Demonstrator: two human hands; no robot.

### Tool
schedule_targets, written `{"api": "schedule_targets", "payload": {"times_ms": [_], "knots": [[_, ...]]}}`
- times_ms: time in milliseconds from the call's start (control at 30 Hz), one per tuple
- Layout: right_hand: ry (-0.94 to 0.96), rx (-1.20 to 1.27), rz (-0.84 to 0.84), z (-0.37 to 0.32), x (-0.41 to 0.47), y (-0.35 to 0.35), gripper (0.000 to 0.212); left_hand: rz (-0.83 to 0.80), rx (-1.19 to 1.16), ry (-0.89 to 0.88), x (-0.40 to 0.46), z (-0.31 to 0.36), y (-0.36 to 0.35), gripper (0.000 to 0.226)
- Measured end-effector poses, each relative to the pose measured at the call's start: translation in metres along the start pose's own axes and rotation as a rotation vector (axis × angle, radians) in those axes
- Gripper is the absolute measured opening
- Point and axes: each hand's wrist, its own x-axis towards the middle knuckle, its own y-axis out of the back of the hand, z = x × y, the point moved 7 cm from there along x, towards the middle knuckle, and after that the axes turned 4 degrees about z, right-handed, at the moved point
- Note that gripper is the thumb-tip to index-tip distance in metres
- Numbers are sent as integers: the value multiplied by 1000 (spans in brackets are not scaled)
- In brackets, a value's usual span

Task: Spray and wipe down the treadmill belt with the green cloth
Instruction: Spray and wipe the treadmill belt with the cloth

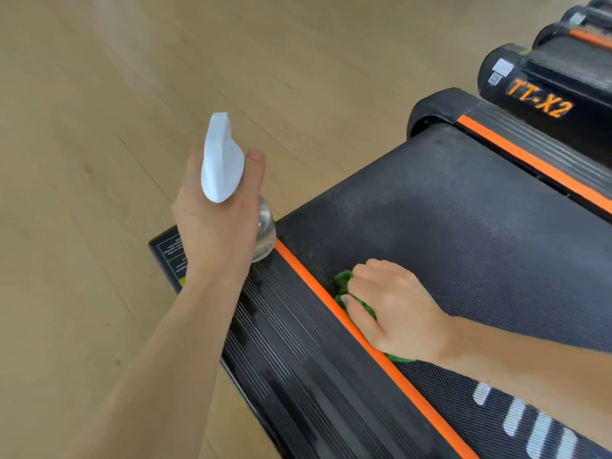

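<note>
Head view: wiping step in hand. Right hand (394, 309), lower centre, fingers curled, presses the bunched green cloth (344, 283) onto the treadmill belt (463, 210), just beside the orange stripe (331, 306). Left hand (218, 220), centre left, grips the spray bottle (222, 160) over the side rail (284, 326), nozzle pointing away. Next, likely: sweep the cloth toward upper right, across unwiped belt.

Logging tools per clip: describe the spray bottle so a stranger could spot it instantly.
Start at the black treadmill belt with orange edge stripes. Off its left side, above the ribbed black side rail and wooden floor, the left hand grips a clear bottle with a white trigger head. It is the only white-topped item; the right hand holds a crumpled green cloth instead.
</note>
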Motion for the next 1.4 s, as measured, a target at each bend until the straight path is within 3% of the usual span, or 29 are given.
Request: {"api": "schedule_targets", "payload": {"times_ms": [167, 333, 400, 600, 767, 833, 967, 1033, 1133, 1267, 1333, 1400], "knots": [[17, -63, 102, 15, 59, -22, 33, -17, -46, -71, -5, 1, -2, 22], [-394, -88, 154, 53, 134, -46, 33, 3, -62, -129, 3, 3, 7, 22], [-449, -77, 161, 50, 131, -48, 32, 15, -51, -150, 7, 4, 14, 20], [-96, 71, 36, -2, 33, -17, 34, 40, -97, -115, 13, 1, 22, 20], [-15, -2, 78, 3, 46, -19, 34, 44, -115, -80, 14, -3, 17, 17], [-84, -67, 121, 13, 77, -31, 37, 23, -121, -68, 13, -5, 12, 17], [-465, -119, 85, 52, 141, -48, 39, -32, -99, -80, 10, -5, 6, 14], [-508, -120, 104, 54, 145, -51, 35, -51, -78, -104, 10, -4, 8, 18], [-403, -58, 154, 29, 109, -42, 34, -70, -104, -102, 8, -6, 9, 14], [-178, -7, 83, 1, 61, -29, 36, -163, -111, -99, 13, -6, -4, 12], [-83, -14, 88, 7, 68, -27, 34, -182, -140, -70, 26, -7, -15, 11], [-106, -87, 133, 32, 97, -31, 34, -201, -156, -54, 45, -8, -28, 11]]}}
